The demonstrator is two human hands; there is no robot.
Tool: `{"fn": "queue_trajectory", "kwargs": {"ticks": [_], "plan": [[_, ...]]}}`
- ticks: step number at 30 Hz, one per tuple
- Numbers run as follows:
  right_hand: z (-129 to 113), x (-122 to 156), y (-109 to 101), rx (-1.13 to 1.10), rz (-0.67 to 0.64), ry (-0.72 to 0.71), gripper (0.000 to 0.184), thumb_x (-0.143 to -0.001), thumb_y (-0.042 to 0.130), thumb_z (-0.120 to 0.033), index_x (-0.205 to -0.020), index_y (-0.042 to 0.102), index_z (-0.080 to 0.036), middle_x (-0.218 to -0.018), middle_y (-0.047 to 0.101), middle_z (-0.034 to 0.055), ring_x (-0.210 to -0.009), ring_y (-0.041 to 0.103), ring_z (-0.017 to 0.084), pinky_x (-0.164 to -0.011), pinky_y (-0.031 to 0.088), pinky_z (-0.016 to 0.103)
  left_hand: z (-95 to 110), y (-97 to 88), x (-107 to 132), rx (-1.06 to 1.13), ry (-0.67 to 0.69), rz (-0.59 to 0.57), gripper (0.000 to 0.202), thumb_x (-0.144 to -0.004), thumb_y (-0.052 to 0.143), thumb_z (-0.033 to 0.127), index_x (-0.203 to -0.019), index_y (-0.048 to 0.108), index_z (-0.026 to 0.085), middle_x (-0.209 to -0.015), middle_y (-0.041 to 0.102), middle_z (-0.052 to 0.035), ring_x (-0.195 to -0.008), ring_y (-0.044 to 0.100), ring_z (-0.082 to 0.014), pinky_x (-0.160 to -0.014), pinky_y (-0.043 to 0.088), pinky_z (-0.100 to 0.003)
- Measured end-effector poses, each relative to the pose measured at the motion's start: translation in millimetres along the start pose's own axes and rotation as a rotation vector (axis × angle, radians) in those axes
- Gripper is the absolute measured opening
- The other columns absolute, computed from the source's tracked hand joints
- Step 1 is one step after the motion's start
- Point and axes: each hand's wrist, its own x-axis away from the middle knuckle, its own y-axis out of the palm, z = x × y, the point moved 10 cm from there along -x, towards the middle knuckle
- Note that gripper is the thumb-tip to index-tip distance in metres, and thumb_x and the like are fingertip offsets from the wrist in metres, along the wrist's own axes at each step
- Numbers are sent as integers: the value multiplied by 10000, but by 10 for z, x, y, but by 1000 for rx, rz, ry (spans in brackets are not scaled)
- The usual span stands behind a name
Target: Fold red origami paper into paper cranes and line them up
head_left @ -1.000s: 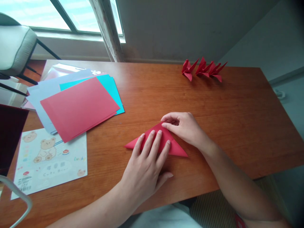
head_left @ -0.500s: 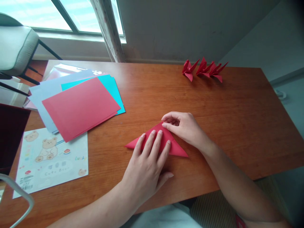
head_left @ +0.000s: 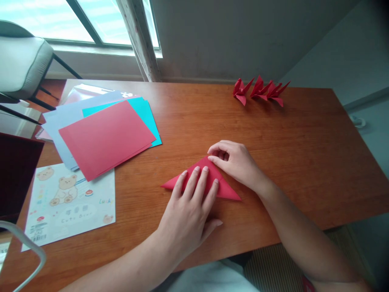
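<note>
A sheet of red paper [head_left: 225, 190], folded into a triangle, lies on the wooden table with its long edge toward me. My left hand [head_left: 187, 211] rests flat across its middle, fingers spread, hiding part of the lower edge. At the far corner, my right hand [head_left: 235, 162] has thumb and forefinger pinched on the paper's tip. The other fingers of that hand are curled in.
Red origami cranes [head_left: 258, 90] stand at the table's back edge. To the left lie red sheets [head_left: 106, 138], turquoise sheets [head_left: 153, 123], pale sheets [head_left: 62, 140] and a bear-printed sheet [head_left: 73, 207]. A white cable [head_left: 33, 247] curves at lower left, near a dark panel [head_left: 18, 178].
The view has shifted slightly. Both hands keep their places on the red paper, with the right-hand fingers raised a touch at most.
</note>
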Motion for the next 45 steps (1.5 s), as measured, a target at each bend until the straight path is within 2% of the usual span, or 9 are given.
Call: {"fn": "queue_trajectory", "kwargs": {"ticks": [11, 18, 24, 28, 31, 33, 38, 45], "plan": [[-32, -10, 70, 52, -66, -59, 69, -844, 680, -141, -827, 681, -208, -798, 654, -7, -698, 577, 128, -675, 444, 264, 9, 15, 8, 4, 7, -11, 787, -894, 497, 649, -1521, 377, 189, -1617, 272, -183, -1484, 255, -386, -1199, 182, -558], [-118, 22, 102, 88, -89, -117, 120, -876, 619, -102, -841, 668, -206, -863, 673, 11, -789, 603, 146, -757, 454, 274, 18, 12, 0, -4, 11, -26, 792, -903, 478, 652, -1529, 365, 179, -1608, 291, -189, -1482, 253, -392, -1191, 192, -558], [-174, 83, 98, 73, -129, -128, 140, -876, 597, -74, -853, 669, -191, -870, 672, 23, -789, 607, 146, -755, 463, 268, 0, -8, -1, 9, 4, -36, 781, -902, 484, 650, -1521, 379, 185, -1621, 268, -173, -1479, 265, -383, -1171, 238, -524], [-185, 188, 100, 80, -167, -120, 128, -875, 605, -77, -879, 673, -186, -866, 672, 21, -756, 593, 140, -720, 457, 264, -32, -32, 2, 49, 15, -33, 741, -921, 443, 649, -1508, 403, 198, -1622, 278, -149, -1468, 287, -378, -1149, 280, -533], [-167, 278, 101, 86, -172, -103, 86, -871, 637, -104, -893, 669, -180, -848, 668, 20, -750, 588, 144, -716, 455, 266, -77, -58, -14, 94, 35, -36, 729, -943, 410, 627, -1509, 398, 167, -1612, 302, -149, -1462, 300, -373, -1132, 317, -546], [-154, 325, 105, 100, -170, -89, 57, -866, 657, -131, -894, 665, -180, -846, 668, 21, -757, 588, 149, -721, 455, 269, -137, -87, -40, 132, 41, -34, 689, -959, 418, 583, -1489, 424, 143, -1583, 364, -149, -1443, 333, -367, -1117, 351, -545], [-144, 376, 113, 155, -176, -76, 44, -854, 673, -157, -879, 651, -185, -837, 662, 17, -767, 586, 154, -715, 446, 266, -291, -168, -130, 275, 80, -2, 421, -1004, 399, 282, -1386, 541, 176, -1446, 562, -88, -1358, 464, -279, -1077, 444, -478], [-138, 363, 115, 261, -187, -50, 108, -840, 715, -248, -897, 640, -195, -848, 655, 11, -773, 583, 150, -708, 419, 261, -348, -200, -200, 312, 146, 69, 367, -984, 432, 174, -1299, 621, 174, -1361, 637, -50, -1258, 550, -247, -1078, 467, -425]]}}
